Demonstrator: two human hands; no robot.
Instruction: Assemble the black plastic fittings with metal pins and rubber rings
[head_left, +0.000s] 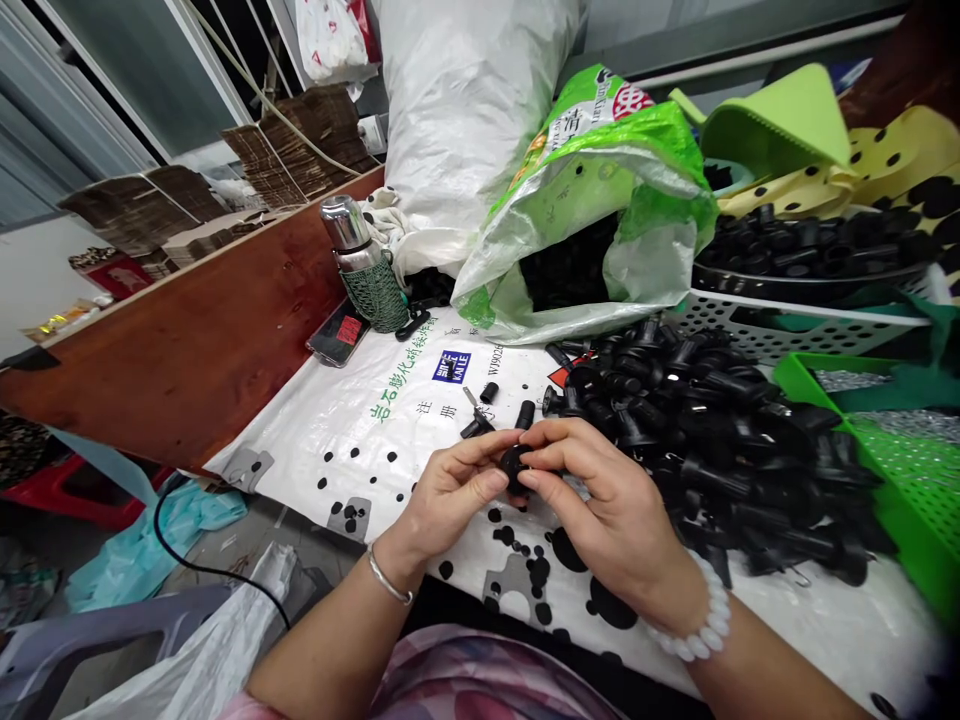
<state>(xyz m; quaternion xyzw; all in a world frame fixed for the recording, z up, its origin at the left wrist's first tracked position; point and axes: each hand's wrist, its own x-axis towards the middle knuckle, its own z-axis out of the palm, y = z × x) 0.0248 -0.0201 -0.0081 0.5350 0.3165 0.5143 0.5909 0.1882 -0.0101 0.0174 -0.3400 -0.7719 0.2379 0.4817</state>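
Between my two hands is a small round black part (514, 462), partly covered by the fingers. My left hand (457, 490) grips it from the left, thumb against its edge. My right hand (592, 500) pinches the same part from the other side. Just beyond the fingertips lie a black cylindrical piece (525, 414), another short black cylinder (490, 392) and a black part with a thin metal pin (475, 424). A large heap of black parts with flared ends (705, 430) spreads to the right of my right hand.
A green basket (892, 480) holding small metal pieces stands right. Behind the heap are a white perforated basket (795, 330) and an open green-white bag (487, 290) of black parts. A flask (349, 235) and phone (337, 335) sit by the wooden board (195, 320).
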